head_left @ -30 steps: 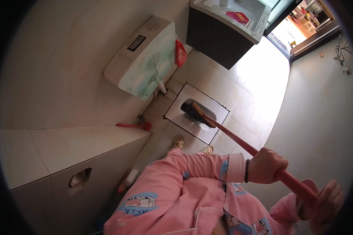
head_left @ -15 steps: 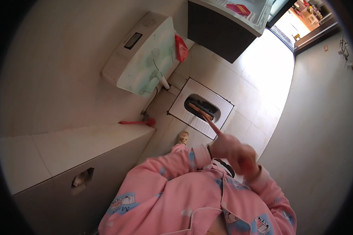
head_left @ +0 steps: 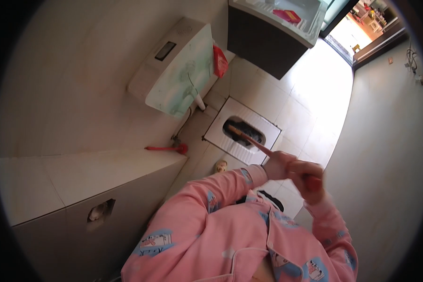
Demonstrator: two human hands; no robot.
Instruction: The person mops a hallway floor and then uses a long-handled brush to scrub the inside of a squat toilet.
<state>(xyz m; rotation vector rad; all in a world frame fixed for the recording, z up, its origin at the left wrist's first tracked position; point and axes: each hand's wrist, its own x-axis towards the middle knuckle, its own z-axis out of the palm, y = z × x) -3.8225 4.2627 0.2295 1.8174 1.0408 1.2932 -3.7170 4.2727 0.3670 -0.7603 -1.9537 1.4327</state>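
Observation:
Both hands are wrapped round the pinkish shaft of a long-handled brush, which slants down into a white squat toilet set in the floor. My left hand grips lower on the shaft. Just behind it, my right hand closes on the upper part, where a red handle end sticks out. The tan head of the tool lies inside the dark bowl; its exact shape is hard to make out. Pink printed sleeves cover both forearms.
A pale green cistern hangs on the left wall, with a red bag beside it. A red plunger-like tool lies at the ledge. Ahead stands a dark-fronted sink cabinet; a bright doorway opens at the far right.
Both hands have moved right and slightly up, still holding the brush. The tan head has shifted within the bowl and now looks narrower. The view has moved slightly.

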